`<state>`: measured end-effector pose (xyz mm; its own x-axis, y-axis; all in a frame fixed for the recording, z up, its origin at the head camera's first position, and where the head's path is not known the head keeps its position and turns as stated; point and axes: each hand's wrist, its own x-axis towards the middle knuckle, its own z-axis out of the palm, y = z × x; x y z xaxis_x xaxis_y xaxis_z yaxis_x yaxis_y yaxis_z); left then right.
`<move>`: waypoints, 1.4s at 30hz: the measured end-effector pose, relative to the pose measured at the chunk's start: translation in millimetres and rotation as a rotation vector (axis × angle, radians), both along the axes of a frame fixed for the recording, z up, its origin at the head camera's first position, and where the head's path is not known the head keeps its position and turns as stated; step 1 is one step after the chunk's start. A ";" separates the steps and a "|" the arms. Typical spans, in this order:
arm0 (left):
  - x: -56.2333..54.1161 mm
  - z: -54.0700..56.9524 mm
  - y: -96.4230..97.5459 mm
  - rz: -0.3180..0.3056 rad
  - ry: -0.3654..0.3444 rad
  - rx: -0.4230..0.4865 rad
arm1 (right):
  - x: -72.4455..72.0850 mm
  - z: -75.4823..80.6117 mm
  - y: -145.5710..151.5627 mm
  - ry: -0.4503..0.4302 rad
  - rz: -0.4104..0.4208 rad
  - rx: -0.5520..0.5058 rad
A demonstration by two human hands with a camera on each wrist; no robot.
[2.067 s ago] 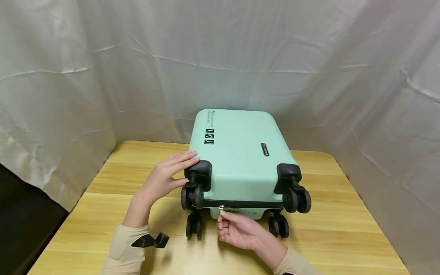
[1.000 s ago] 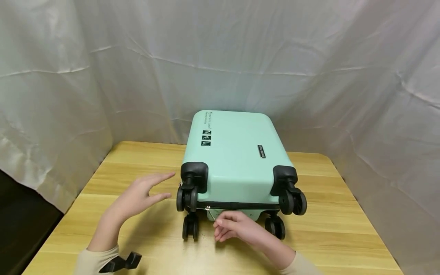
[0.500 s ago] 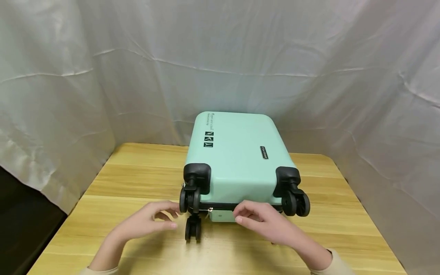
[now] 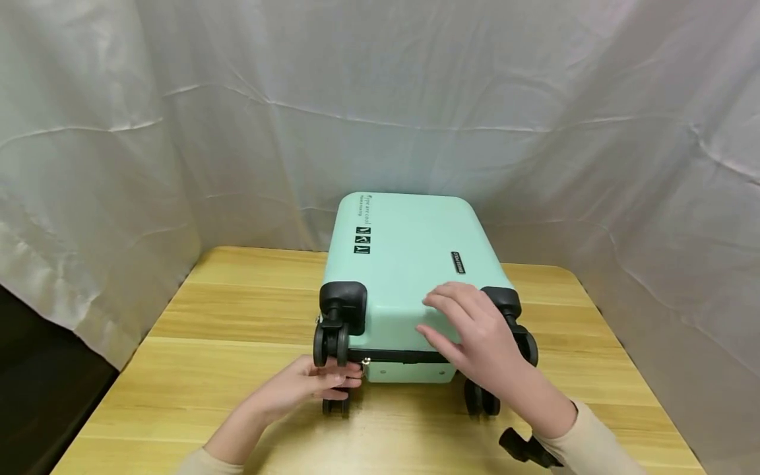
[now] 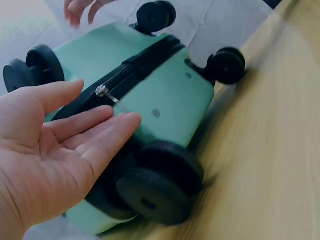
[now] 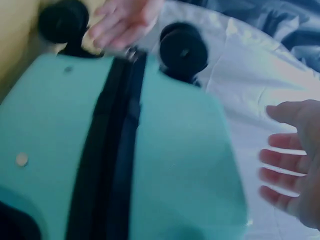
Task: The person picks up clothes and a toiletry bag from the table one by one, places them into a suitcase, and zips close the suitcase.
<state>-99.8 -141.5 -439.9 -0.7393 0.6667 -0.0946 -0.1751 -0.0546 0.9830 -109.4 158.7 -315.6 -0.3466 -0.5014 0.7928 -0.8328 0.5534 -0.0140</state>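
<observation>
A mint-green suitcase [image 4: 410,244] lies flat, its wheeled end facing me. Along that end runs a black zipper [image 4: 410,356] with a small silver zipper pull [image 5: 101,91] near the left wheels. My left hand [image 4: 297,386] reaches in between the left wheels; in the left wrist view its fingers [image 5: 112,135] extend right beside the pull, the thumb held apart from them. My right hand [image 4: 475,333] hovers at the suitcase's near right edge, fingers spread and loosely bent. It holds nothing, and the right wrist view shows its fingertips apart from the shell.
Black caster wheels [image 4: 332,342] stick out at both near corners, with lower ones [image 4: 481,399] beneath. The suitcase rests on a wooden table [image 4: 237,310]. A pale cloth [image 4: 415,99] hangs behind and at the sides.
The right hand has let go of the zipper pull, which slid left, and has risen to the suitcase's near right edge. My left hand has left the upper left corner and come down to the pull.
</observation>
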 end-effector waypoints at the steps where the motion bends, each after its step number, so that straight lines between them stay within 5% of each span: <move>1: 0.2 -0.9 2.9 0.004 -0.028 0.013 | -3.5 -1.9 -0.6 0.051 -0.010 0.001; 5: 2.5 -3.9 14.4 0.017 -0.151 0.063 | -11.2 -12.4 0.0 0.086 -0.068 0.066; 12: 4.7 -5.2 27.8 0.014 -0.272 0.121 | -17.0 -23.0 4.0 -0.017 -0.181 0.212; 22: 3.1 -5.8 31.7 0.073 -0.320 0.121 | -16.8 -18.8 4.7 -0.127 -0.242 0.240; 34: 4.6 -5.1 24.3 0.079 -0.369 0.162 | -17.2 -23.7 3.1 -0.099 -0.336 0.368; 42: 1.5 0.0 17.5 0.091 -0.371 0.169 | -18.3 -19.7 1.9 -0.159 -0.371 0.385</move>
